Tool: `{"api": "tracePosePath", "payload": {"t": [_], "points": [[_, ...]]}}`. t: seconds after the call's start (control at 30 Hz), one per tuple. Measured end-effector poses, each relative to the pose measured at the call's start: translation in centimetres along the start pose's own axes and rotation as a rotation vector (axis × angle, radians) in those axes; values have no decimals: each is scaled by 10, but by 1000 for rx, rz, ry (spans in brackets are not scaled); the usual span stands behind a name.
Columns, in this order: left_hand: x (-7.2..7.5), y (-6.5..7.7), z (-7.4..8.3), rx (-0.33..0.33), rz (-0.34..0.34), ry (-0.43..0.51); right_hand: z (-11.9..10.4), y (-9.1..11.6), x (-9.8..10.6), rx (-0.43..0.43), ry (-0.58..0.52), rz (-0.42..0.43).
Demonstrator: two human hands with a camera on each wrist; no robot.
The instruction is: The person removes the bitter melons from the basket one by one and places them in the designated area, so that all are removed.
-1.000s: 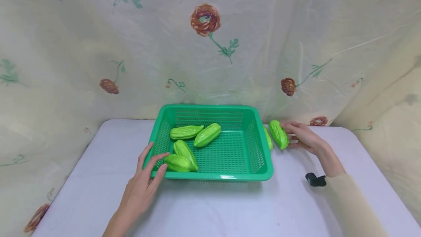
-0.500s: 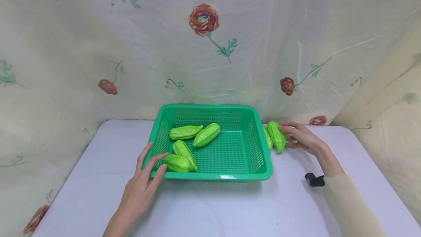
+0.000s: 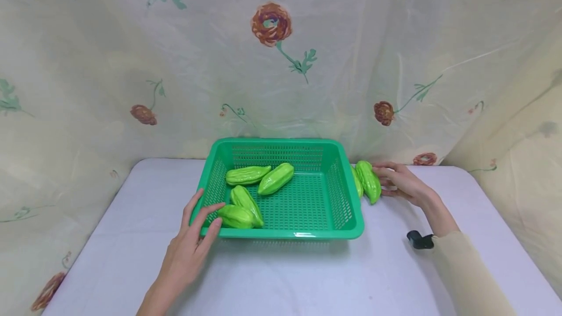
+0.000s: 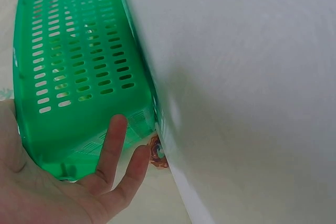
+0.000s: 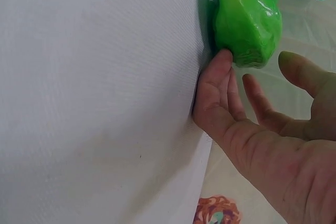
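Note:
A green plastic basket [image 3: 291, 234] stands on the white table with several light-green ribbed bitter melons inside, in its left half. My left hand [image 3: 189, 247] rests at the front left corner, fingers spread over the rim. One fingertip overlaps the nearest bitter melon [image 3: 237, 216]. In the left wrist view, two fairly straight fingers [image 4: 113, 150] lie along the outer wall. Outside the basket's right wall lies a bitter melon [image 3: 369, 182], beside another bitter melon [image 3: 358, 183] partly hidden by the rim. My right hand [image 3: 406, 184] has its fingertips right at the outer melon, thumb apart from it.
The white table [image 3: 281, 282] extends in front and to both sides. Behind it hangs a cream curtain [image 3: 193, 62] with a floral print. A small black object [image 3: 420, 240] sits at my right cuff.
The outer bitter melon has turned more upright and shifted slightly left against its neighbour, my right hand following a little. The left hand stays put on the basket.

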State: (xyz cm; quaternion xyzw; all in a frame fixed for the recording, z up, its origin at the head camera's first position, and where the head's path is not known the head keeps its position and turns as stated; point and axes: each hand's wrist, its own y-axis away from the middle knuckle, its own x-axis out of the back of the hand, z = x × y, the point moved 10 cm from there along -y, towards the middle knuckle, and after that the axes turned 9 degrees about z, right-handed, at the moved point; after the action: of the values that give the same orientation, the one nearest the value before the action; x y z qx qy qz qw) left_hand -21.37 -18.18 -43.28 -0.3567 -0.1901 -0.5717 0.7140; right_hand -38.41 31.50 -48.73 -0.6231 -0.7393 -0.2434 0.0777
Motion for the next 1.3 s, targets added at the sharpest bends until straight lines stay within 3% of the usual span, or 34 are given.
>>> {"api": "tracePosePath", "payload": {"t": [0.4, 0.93, 1.3], "points": [[-1, -1, -2, -1, 0, -5, 5, 3, 6, -25, 50, 47], [0, -1, -2, -4, 5, -16, -2, 2, 0, 24, 93, 29], [0, 0, 1, -4, -3, -2, 0, 5, 10, 24, 94, 65]]}}
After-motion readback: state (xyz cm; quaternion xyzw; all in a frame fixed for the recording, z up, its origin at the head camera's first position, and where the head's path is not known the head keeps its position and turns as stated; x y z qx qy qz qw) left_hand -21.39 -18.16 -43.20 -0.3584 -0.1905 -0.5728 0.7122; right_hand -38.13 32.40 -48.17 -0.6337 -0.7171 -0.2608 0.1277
